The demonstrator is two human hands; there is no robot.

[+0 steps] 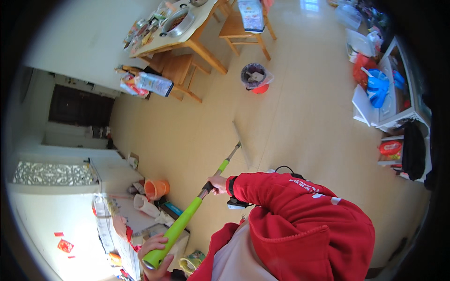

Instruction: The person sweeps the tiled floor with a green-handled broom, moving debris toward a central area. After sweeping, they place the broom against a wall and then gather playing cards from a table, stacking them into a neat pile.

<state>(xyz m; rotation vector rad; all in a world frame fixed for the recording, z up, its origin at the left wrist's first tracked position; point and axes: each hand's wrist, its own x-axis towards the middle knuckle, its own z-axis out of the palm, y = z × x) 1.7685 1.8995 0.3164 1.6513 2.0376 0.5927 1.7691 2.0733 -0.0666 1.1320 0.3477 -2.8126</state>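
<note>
A long mop pole [181, 221] with bright green grips and a metal shaft runs slantwise from the lower left towards the middle of the floor. My left hand [156, 249] is wrapped around the green grip near its top end. Lower on the pole, my right hand [218, 184] grasps it by a dark collar. The flat mop head [240, 142] is a thin, wide bar resting on the beige tiled floor [197, 140]; its underside is hidden. Beyond it stands a red waste bin [260, 88] lined with a dark bag, with rubbish inside.
A wooden table [195, 35] bearing a large pot [178, 23] stands at the back left, with wooden chairs [174, 72] beside it. An orange bucket [156, 189] and a cluttered cabinet [140, 210] are at left. Along the right wall sits a white cabinet [390, 102] with bags around it.
</note>
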